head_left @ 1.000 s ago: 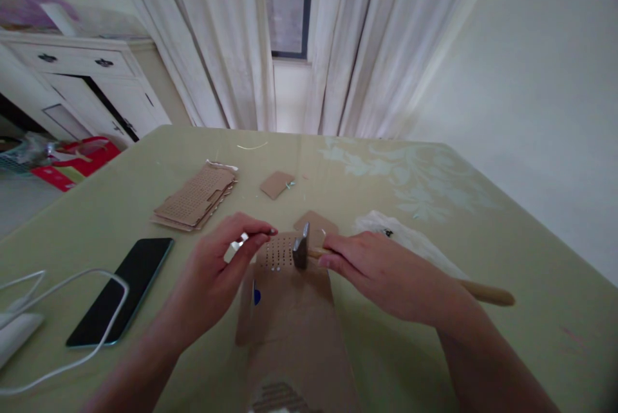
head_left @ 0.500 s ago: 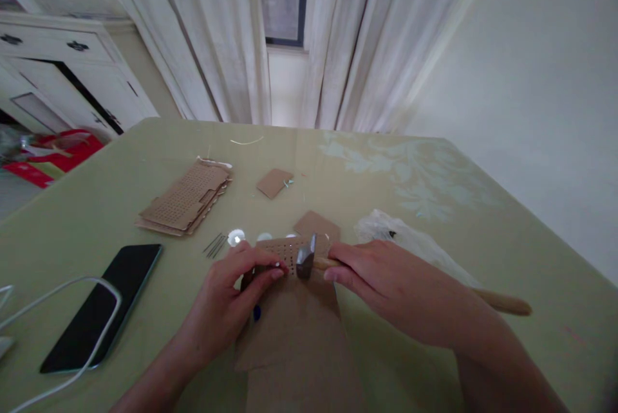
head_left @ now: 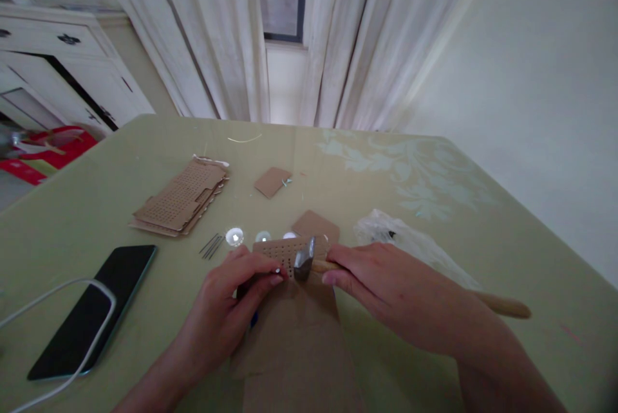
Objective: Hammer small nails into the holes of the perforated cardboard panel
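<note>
My right hand point(head_left: 371, 278) grips a hammer point(head_left: 304, 262) by its wooden handle, close to the metal head; the handle's end sticks out beyond my forearm. The head hangs over a brown perforated cardboard sheet point(head_left: 270, 249). On its left, my left hand point(head_left: 236, 291) pinches a small thing with a pale tip between thumb and forefinger, too small to name. Plain brown cardboard or paper point(head_left: 299, 342) lies below the perforated part, toward me. A bit of dark blue shows under my left hand, mostly hidden.
Left of my hands are several thin needles or nails point(head_left: 211, 246), a phone point(head_left: 96, 310) with a white cable point(head_left: 103, 329) over it, and a stack of perforated cardboard point(head_left: 178, 201). Small round discs point(head_left: 235, 237) and brown cards point(head_left: 273, 181) lie beyond. A plastic bag point(head_left: 410, 239) is at right.
The view has shifted slightly, so things on the left sit a little further left. Both hands keep their holds, and the hammer head stays almost in place beside my left fingers.
</note>
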Available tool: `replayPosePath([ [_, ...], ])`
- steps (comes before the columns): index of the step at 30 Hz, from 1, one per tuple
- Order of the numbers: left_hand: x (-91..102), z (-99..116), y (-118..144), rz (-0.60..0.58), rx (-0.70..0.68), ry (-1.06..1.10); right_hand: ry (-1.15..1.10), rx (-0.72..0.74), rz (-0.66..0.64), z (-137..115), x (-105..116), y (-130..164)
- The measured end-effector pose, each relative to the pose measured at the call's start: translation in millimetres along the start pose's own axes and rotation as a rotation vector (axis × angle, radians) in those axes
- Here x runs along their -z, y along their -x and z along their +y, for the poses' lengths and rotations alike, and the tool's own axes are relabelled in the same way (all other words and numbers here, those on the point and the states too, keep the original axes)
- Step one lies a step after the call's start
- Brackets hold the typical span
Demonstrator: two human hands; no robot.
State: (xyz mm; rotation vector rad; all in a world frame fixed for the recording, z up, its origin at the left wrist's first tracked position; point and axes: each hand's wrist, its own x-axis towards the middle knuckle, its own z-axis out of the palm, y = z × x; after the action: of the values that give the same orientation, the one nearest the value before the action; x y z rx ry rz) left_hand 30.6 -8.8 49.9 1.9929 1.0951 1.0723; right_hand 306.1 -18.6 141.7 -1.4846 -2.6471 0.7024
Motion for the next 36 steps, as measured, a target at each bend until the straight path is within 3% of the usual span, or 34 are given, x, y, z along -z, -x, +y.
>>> replayPosePath([
  [19,-1.6,-3,2,-0.011,-0.060,-0.024,0.034,0.011,-0.016,-2,3,-1],
  [22,-2.2,-2,4,-0.014,-0.088,-0.032,-0.007,-0.021,0.053,-6,8,0],
  [27,-3.1,3,2,-0.012,-0.097,-0.052,-0.275,-0.006,0.326,-16,13,3],
  [32,-4.9,3,1,-0.023,-0.088,-0.073,-0.180,-0.027,0.180,-22,10,9],
  [36,-6.7,1,2,-0.022,-0.102,-0.062,-0.159,-0.019,0.340,-23,9,13],
])
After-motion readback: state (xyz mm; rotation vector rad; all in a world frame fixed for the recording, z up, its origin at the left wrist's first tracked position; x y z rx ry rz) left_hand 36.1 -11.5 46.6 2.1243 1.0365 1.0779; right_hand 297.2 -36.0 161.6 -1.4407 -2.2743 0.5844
